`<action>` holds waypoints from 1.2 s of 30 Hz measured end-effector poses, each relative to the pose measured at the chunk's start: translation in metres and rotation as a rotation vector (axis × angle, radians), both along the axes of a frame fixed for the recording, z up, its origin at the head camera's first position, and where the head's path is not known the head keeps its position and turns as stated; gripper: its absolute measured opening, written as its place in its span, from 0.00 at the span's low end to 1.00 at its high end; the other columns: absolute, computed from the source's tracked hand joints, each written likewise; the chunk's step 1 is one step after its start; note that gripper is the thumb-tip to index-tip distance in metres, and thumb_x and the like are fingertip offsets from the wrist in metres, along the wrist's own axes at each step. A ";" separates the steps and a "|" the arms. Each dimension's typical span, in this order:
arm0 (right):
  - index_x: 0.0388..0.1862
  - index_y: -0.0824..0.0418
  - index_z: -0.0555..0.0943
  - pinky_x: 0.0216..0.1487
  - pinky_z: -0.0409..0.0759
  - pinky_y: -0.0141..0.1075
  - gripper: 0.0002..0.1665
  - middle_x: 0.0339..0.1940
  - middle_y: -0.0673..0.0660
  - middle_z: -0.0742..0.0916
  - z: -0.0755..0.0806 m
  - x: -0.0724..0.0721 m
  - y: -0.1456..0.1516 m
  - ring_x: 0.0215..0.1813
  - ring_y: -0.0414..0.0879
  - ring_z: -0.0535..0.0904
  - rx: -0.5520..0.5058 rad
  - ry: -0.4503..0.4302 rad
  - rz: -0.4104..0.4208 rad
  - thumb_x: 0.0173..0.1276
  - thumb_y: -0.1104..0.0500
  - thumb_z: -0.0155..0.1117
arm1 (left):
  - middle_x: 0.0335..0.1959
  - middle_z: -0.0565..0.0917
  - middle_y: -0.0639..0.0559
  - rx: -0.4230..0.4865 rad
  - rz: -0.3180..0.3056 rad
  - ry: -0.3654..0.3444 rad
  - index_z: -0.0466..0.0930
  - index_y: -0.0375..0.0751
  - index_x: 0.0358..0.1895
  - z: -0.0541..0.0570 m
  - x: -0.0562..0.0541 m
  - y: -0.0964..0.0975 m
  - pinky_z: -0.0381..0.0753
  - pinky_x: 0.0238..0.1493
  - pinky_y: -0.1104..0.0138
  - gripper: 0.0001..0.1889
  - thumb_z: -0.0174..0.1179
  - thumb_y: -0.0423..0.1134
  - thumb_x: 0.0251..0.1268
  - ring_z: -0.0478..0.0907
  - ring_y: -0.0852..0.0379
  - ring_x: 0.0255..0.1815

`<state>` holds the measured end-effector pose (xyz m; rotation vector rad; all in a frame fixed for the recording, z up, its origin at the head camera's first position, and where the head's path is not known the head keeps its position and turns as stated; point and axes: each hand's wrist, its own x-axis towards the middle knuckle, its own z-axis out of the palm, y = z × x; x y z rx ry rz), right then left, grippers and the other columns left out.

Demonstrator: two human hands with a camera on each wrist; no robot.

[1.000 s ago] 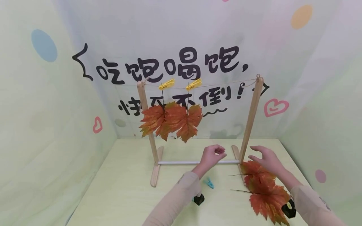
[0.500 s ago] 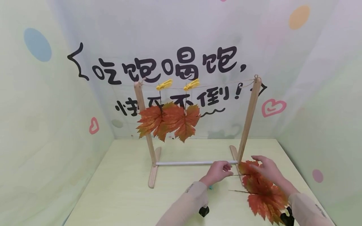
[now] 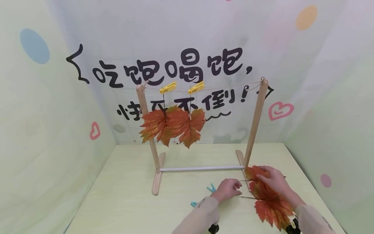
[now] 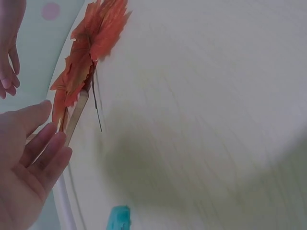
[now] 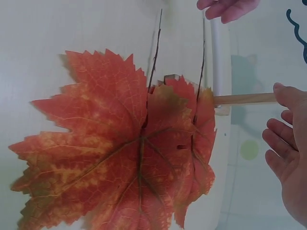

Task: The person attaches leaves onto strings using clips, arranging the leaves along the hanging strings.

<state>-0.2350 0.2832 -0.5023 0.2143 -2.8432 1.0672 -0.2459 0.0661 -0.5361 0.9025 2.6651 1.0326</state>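
Two red-orange artificial maple leaves lie overlapped at the table's right: a farther leaf (image 3: 254, 172) and a nearer leaf (image 3: 273, 211), their thin dark stems pointing left. Over the farther leaf is my right hand (image 3: 276, 180), its fingers apart; in the right wrist view that hand (image 5: 290, 143) holds nothing. Beside the stems, my left hand (image 3: 229, 189) has loosely bent fingers. The left wrist view shows this hand (image 4: 29, 158) with thumb and fingers apart, nothing between them. Whether either hand touches a leaf or stem is unclear.
A wooden rack with a right post (image 3: 255, 123) and a white bottom bar (image 3: 201, 169) carries a string. Two yellow clothespins (image 3: 196, 87) hold two hanging leaves (image 3: 188, 126) there. Blue clothespins (image 3: 211, 187) lie left of my left hand, one partly behind the sleeve.
Both hands have come down and nearer, the left toward the leaf stems and the right onto the farther leaf. The view has shifted slightly. The hanging leaves stay on the string.
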 end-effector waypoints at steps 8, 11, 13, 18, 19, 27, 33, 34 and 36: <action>0.55 0.69 0.73 0.40 0.81 0.45 0.26 0.46 0.66 0.81 -0.017 0.000 0.005 0.43 0.55 0.79 -0.016 -0.006 0.015 0.59 0.59 0.64 | 0.26 0.82 0.53 -0.018 -0.012 0.046 0.81 0.37 0.34 -0.021 0.001 0.000 0.71 0.33 0.81 0.08 0.67 0.32 0.48 0.76 0.68 0.27; 0.54 0.69 0.74 0.41 0.80 0.45 0.24 0.46 0.65 0.81 -0.021 0.000 0.004 0.42 0.54 0.79 -0.023 -0.004 0.030 0.60 0.59 0.64 | 0.25 0.82 0.55 -0.028 -0.010 0.055 0.81 0.37 0.33 -0.026 0.003 0.000 0.70 0.32 0.81 0.08 0.67 0.32 0.48 0.75 0.68 0.27; 0.53 0.69 0.75 0.42 0.80 0.45 0.23 0.45 0.64 0.82 -0.021 -0.001 0.003 0.43 0.54 0.79 -0.024 0.007 0.033 0.59 0.60 0.64 | 0.25 0.82 0.55 -0.033 -0.006 0.059 0.82 0.37 0.32 -0.029 0.004 0.000 0.70 0.32 0.80 0.08 0.68 0.32 0.47 0.74 0.68 0.26; 0.52 0.69 0.75 0.42 0.80 0.45 0.23 0.44 0.64 0.82 -0.021 -0.001 0.002 0.41 0.53 0.79 -0.003 0.025 0.036 0.59 0.61 0.64 | 0.24 0.81 0.55 -0.049 0.012 0.065 0.82 0.38 0.31 -0.035 0.004 0.001 0.69 0.31 0.80 0.08 0.68 0.33 0.45 0.72 0.68 0.25; 0.52 0.68 0.75 0.41 0.80 0.44 0.23 0.44 0.64 0.82 -0.021 -0.001 0.002 0.41 0.52 0.79 0.001 0.018 0.029 0.59 0.61 0.65 | 0.24 0.80 0.55 -0.047 0.019 0.060 0.82 0.38 0.31 -0.037 0.004 0.001 0.69 0.30 0.81 0.08 0.68 0.33 0.45 0.72 0.68 0.25; 0.54 0.67 0.75 0.44 0.79 0.47 0.24 0.47 0.64 0.81 -0.027 0.001 0.003 0.44 0.54 0.78 -0.012 -0.014 0.014 0.59 0.59 0.65 | 0.17 0.77 0.59 -0.030 0.126 0.040 0.82 0.41 0.24 -0.050 0.006 0.004 0.68 0.26 0.79 0.04 0.67 0.30 0.43 0.68 0.69 0.20; 0.54 0.67 0.74 0.46 0.78 0.49 0.25 0.49 0.65 0.81 -0.028 0.001 0.007 0.46 0.56 0.77 0.003 -0.012 0.002 0.58 0.60 0.65 | 0.13 0.75 0.60 -0.003 0.156 0.088 0.81 0.43 0.19 -0.054 0.006 0.007 0.65 0.24 0.79 0.05 0.66 0.30 0.46 0.65 0.69 0.17; 0.54 0.67 0.75 0.45 0.78 0.47 0.24 0.49 0.65 0.81 -0.028 0.000 0.008 0.45 0.55 0.77 0.002 -0.016 0.004 0.59 0.59 0.65 | 0.14 0.75 0.60 0.016 0.152 0.086 0.81 0.43 0.19 -0.054 0.006 0.006 0.66 0.24 0.79 0.05 0.65 0.30 0.47 0.66 0.69 0.17; 0.53 0.67 0.75 0.43 0.79 0.46 0.24 0.48 0.65 0.81 -0.026 0.000 0.010 0.44 0.53 0.77 0.005 -0.023 0.000 0.59 0.60 0.65 | 0.15 0.76 0.59 0.060 0.133 0.079 0.81 0.41 0.20 -0.051 0.006 0.006 0.66 0.24 0.79 0.04 0.64 0.30 0.48 0.67 0.69 0.18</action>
